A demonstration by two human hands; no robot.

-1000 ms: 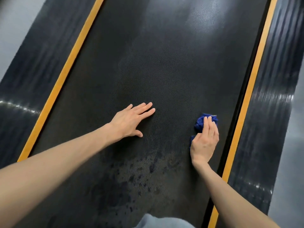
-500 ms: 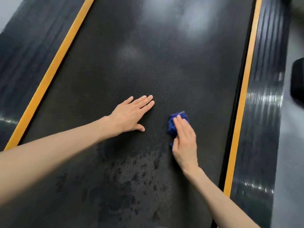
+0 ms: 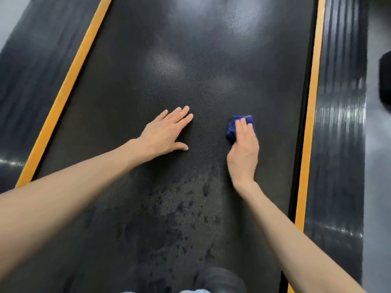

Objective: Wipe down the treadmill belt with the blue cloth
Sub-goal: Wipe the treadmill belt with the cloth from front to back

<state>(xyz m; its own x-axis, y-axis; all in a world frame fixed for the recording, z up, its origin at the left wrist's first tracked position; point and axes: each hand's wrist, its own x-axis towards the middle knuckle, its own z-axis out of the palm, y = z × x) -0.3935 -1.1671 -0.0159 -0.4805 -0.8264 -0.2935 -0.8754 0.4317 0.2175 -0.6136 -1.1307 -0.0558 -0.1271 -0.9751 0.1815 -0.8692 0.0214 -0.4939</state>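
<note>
The black textured treadmill belt [image 3: 201,66] fills the middle of the head view. My right hand [image 3: 244,149] presses a bunched blue cloth [image 3: 233,127] flat against the belt, right of centre; the fingers cover most of the cloth. To its left my left hand [image 3: 167,133] lies flat on the belt, palm down, fingers spread, holding nothing. Dark wet speckles [image 3: 186,206] mark the belt just below both hands.
Orange strips [image 3: 69,85] [image 3: 311,115] border the belt on both sides, with ribbed black side rails [image 3: 340,132] beyond them. A dark shoe [image 3: 220,279] stands on the belt at the bottom edge. Grey floor [image 3: 378,166] runs along the far right.
My right hand slid the cloth left from the belt's right edge toward the centre, then back a little to the right. My left hand stayed planted flat.
</note>
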